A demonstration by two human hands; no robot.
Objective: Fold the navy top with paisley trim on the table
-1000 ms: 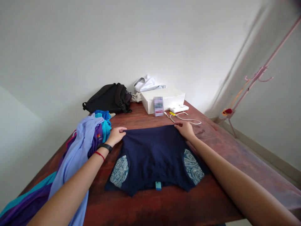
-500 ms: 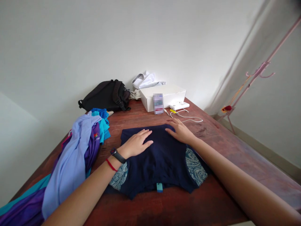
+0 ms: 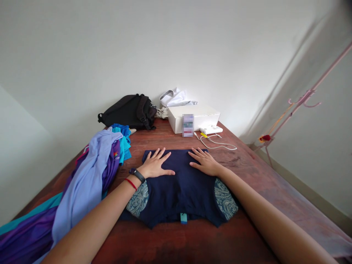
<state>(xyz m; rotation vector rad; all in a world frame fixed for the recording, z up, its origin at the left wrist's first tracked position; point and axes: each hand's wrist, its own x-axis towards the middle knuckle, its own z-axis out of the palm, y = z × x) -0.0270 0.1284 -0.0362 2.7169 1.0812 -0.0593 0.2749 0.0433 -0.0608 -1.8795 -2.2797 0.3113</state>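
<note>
A dark navy shirt (image 3: pixel 178 194) lies folded on the wooden table (image 3: pixel 176 242) in front of me. Teal swirl-patterned panels show at both its sides, and a small teal label (image 3: pixel 183 218) sits at the near edge. My left hand (image 3: pixel 157 165) rests on the far left part of the cloth, fingers spread and palm down. On the far right part lies my right hand (image 3: pixel 205 162), likewise flat with fingers apart. Neither hand grips anything. A black wristband (image 3: pixel 137 175) and a red string are on the left wrist.
Several blue, purple and lavender garments (image 3: pixel 90 176) are heaped along the left side. At the back stand a black backpack (image 3: pixel 125 112), a white box (image 3: pixel 203 113) and crumpled white cloth (image 3: pixel 177 97). A white power strip (image 3: pixel 211 129) with a cable lies right of centre; a pink rack (image 3: pixel 305 97) stands beyond.
My left hand has moved left over the shirt, its fingers spreading. The right hand has shifted slightly left and flattened. The view has tilted a little.
</note>
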